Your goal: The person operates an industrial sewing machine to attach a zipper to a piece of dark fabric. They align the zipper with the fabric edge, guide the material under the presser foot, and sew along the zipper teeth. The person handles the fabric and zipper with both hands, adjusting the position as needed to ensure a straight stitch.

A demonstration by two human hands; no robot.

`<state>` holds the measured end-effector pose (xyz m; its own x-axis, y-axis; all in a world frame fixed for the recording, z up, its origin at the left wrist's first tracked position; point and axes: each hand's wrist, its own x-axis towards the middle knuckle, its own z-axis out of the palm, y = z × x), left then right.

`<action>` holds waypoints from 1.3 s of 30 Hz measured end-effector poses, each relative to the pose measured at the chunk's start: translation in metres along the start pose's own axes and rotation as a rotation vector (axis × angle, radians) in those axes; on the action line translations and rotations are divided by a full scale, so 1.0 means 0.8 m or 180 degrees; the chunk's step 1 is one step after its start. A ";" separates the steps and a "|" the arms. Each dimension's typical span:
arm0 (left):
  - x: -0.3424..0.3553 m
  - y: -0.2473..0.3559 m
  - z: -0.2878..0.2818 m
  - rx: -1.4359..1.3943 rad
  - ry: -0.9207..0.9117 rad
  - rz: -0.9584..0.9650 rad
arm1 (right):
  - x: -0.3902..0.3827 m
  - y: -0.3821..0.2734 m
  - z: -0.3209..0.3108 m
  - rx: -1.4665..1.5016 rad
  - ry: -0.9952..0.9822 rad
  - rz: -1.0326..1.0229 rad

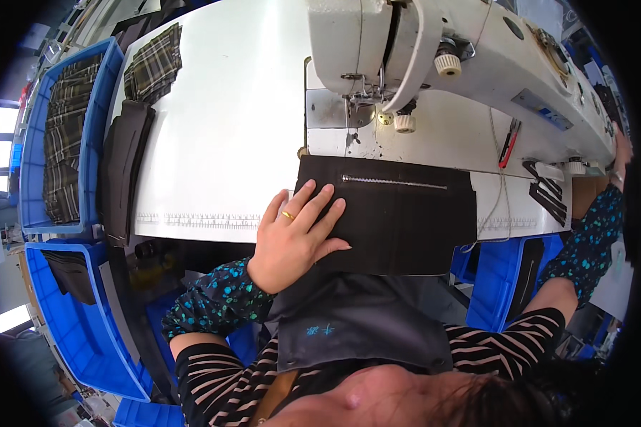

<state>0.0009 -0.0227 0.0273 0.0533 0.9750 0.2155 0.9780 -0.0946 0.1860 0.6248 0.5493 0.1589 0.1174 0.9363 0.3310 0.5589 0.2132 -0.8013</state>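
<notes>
My left hand [298,231] lies flat, fingers spread, on the left part of a dark fabric piece [406,220]. A metal zipper [395,182] runs across the upper part of that piece, its slider end near my fingertips. The fabric rests at the table's front edge, just below the needle area of a white sewing machine [463,57]. My right hand [622,153] reaches to the machine's far right end, at the picture's rim. Its fingers are mostly hidden there, so I cannot tell their grip.
Plaid fabric pieces [153,64] and folded dark pieces [127,167] lie at the table's left. A blue bin [103,107] holds more plaid cloth; another blue bin [92,349] stands below it. Red snips [508,144] and dark strips [546,193] lie to the right.
</notes>
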 end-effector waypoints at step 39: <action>0.052 0.012 0.032 -0.0566 0.0829 -0.0580 | -0.474 -0.184 0.267 -0.1940 -0.0729 -0.0780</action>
<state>0.0180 0.0220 0.0132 -0.1941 0.8974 0.3961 0.9151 0.0202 0.4027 0.3232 0.2227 0.0449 -0.2096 0.9308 0.2993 0.9163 0.2938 -0.2721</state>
